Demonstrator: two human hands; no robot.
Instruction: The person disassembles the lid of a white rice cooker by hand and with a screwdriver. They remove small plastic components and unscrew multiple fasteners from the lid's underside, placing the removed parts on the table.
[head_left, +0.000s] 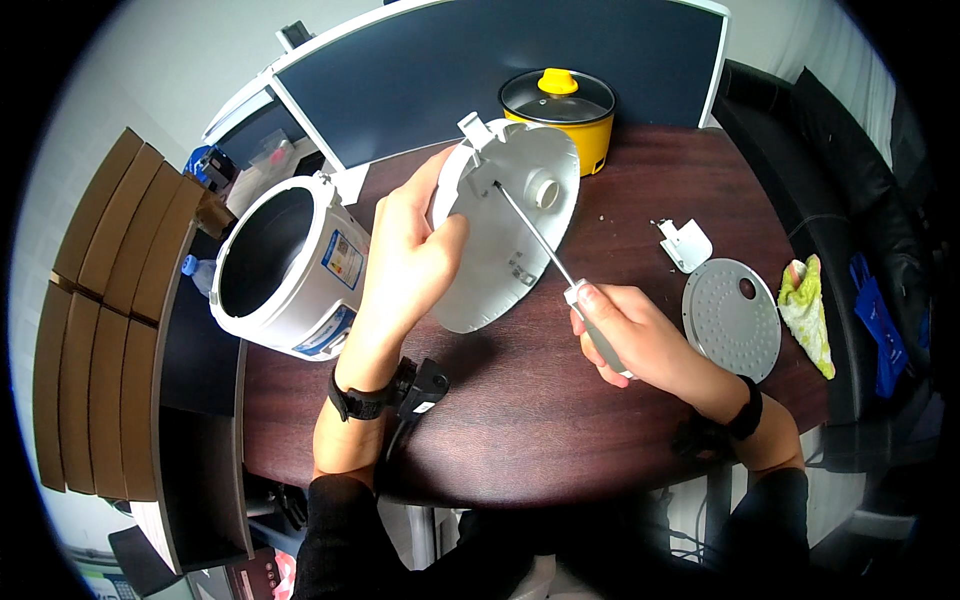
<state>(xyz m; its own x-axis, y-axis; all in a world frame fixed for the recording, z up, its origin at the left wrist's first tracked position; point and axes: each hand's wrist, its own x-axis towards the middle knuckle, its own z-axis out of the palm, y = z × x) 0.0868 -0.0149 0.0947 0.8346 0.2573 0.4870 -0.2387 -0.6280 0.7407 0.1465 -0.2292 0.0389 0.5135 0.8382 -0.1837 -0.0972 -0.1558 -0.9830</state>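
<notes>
Tilted up over the table, a white rice cooker lid shows its hollow inner side. My left hand grips its left edge below the hinge bracket; some fingers are hidden behind the lid. My right hand is closed around the grey handle of a screwdriver. The screwdriver's long shaft slants up and left, its tip at the bracket area inside the lid. Whether a screw sits under the tip is too small to tell. A white cooker body without its lid stands left of my left hand.
Right of my right hand lie a round perforated metal plate, a small white plastic piece and a yellow-green cloth. A yellow pot with a glass lid stands behind, before a dark partition. Cardboard boxes are stacked left.
</notes>
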